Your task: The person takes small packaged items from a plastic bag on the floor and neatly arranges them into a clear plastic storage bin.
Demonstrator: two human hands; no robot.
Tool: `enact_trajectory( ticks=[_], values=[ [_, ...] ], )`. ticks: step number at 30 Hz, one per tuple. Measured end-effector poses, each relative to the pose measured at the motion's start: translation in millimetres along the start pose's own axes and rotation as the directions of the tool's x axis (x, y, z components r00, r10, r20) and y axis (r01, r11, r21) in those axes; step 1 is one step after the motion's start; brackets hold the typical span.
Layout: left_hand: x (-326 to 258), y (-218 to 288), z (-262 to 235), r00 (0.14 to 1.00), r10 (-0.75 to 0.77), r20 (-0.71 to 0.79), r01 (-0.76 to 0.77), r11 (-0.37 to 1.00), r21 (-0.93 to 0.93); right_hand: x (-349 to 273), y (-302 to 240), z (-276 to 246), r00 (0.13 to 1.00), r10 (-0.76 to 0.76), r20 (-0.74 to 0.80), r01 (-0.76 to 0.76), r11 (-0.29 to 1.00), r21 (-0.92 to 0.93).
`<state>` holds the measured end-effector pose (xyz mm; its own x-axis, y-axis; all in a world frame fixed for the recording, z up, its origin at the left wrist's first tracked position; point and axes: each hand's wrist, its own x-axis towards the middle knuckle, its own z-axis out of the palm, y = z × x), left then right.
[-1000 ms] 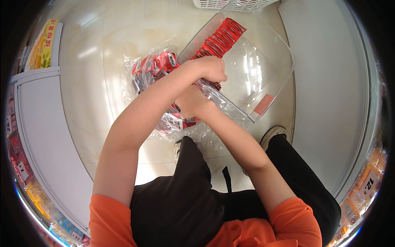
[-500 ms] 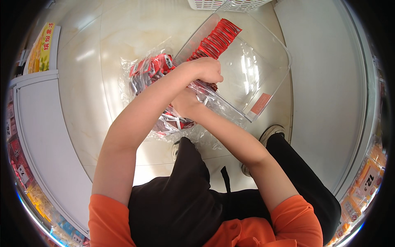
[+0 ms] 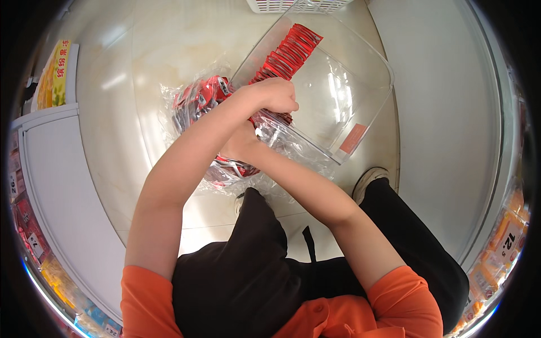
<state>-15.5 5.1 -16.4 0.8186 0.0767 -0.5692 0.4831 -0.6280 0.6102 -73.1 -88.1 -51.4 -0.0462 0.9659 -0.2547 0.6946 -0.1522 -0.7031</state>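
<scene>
A clear plastic box [image 3: 360, 62] lies at a slant on the floor, with a row of small red packets [image 3: 287, 53] standing along its left wall. My left hand [image 3: 275, 94] is closed, fingers curled down over the near end of that row; what it grips is hidden. Beside the box, a clear plastic bag [image 3: 197, 96] holds many more red and dark packets. Under my left forearm, my right hand [image 3: 241, 142] reaches into the bag among the packets, its fingers out of sight.
A white perforated basket [image 3: 298, 5] stands at the far edge. White shelf units [image 3: 439, 112] border the floor on both sides, with packaged goods [image 3: 501, 248] along the outer edges. My shoe [image 3: 369, 183] is near the box's front corner.
My right hand has shifted slightly left, deeper among the bagged packets. My left hand stays over the row. The whole view has slid a little.
</scene>
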Motion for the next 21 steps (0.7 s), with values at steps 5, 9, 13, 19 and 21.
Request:
enact_trajectory(
  ticks=[5,9,13,19,21],
  values=[
    [-4,-4,3,1.000,0.006,-0.025,-0.006,1.000,-0.024,-12,-14,-28,0.987,0.055,-0.153,-0.031,0.988,0.153],
    [-2,-1,1,1.000,-0.023,-0.005,0.023,1.000,-0.020,-22,-25,-46,0.950,0.089,-0.299,0.006,0.953,0.303],
    [-1,-4,2,1.000,0.026,-0.003,-0.026,1.000,0.006,-41,-22,-29,0.924,-0.057,-0.377,0.119,0.982,0.145],
    [-4,-1,-3,0.998,0.052,0.042,-0.052,0.999,-0.004,-64,-17,-32,0.747,-0.288,-0.599,0.389,0.920,0.042],
    [-7,-1,-10,0.995,-0.017,0.100,0.030,0.991,-0.130,-64,-15,-37,0.677,-0.331,-0.657,0.456,0.890,0.022]
  ],
)
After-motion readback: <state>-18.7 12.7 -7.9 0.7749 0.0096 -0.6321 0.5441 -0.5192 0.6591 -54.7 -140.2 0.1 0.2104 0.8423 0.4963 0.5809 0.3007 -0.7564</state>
